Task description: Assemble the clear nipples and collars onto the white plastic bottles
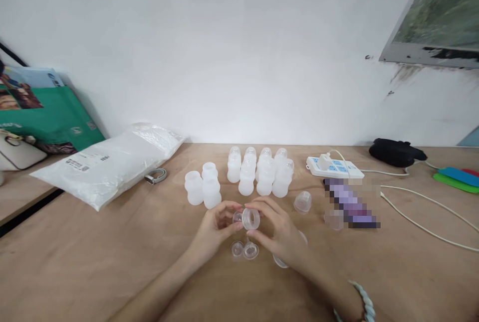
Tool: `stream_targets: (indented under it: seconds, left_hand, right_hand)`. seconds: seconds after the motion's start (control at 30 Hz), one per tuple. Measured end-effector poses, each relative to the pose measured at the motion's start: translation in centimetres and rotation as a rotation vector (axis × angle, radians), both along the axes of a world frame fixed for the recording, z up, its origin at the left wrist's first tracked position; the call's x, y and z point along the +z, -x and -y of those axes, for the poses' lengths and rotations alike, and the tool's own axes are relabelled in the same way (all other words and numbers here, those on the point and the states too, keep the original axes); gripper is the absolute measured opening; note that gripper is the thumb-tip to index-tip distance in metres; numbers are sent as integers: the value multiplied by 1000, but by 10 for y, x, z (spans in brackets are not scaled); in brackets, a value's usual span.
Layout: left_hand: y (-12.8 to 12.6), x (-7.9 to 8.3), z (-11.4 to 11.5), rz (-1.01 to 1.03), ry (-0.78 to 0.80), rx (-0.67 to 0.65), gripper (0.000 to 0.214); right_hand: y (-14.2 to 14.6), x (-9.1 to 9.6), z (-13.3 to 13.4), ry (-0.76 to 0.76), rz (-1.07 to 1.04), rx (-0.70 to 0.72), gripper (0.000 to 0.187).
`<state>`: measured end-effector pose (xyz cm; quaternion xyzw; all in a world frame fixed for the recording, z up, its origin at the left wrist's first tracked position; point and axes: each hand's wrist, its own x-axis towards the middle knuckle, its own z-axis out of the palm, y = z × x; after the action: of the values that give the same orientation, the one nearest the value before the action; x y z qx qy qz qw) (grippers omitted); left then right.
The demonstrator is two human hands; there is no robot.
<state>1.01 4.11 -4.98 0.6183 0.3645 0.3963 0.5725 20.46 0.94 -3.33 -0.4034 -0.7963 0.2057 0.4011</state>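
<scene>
My left hand (213,227) pinches a small clear bottle teat (237,218) between thumb and fingers. Right beside it, my right hand (279,225) grips a translucent threaded bottle ring (247,220), its opening turned partly toward me. Teat and ring meet or nearly touch. Below my hands lie two more clear teats (250,250) on the table. A clear round part (281,261) shows partly from under my right hand. Three white open-topped baby bottles (193,188) stand beyond my left hand; several capped baby bottles (247,181) stand grouped behind the ring.
Clear domed caps (303,202) sit to the right, near a pixelated phone (352,205). Farther back are a white power strip (335,168) with cables and a black case (396,152). At left lie a plastic mailing bag (116,162) and a watch (155,176).
</scene>
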Motion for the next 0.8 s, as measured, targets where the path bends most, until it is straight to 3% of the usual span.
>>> stream_targets:
  seconds: [0.43, 0.7, 0.8]
  left_hand:
    - [-2, 6, 9, 217, 313, 85, 37]
    - [-2, 3, 8, 237, 281, 70, 43]
    - [-1, 3, 9, 245, 299, 86, 45]
  right_hand:
    - [7, -5, 2, -14, 114, -25, 35]
    - [4, -1, 2, -98, 183, -19, 42]
    - [1, 3, 3, -142, 182, -100, 26]
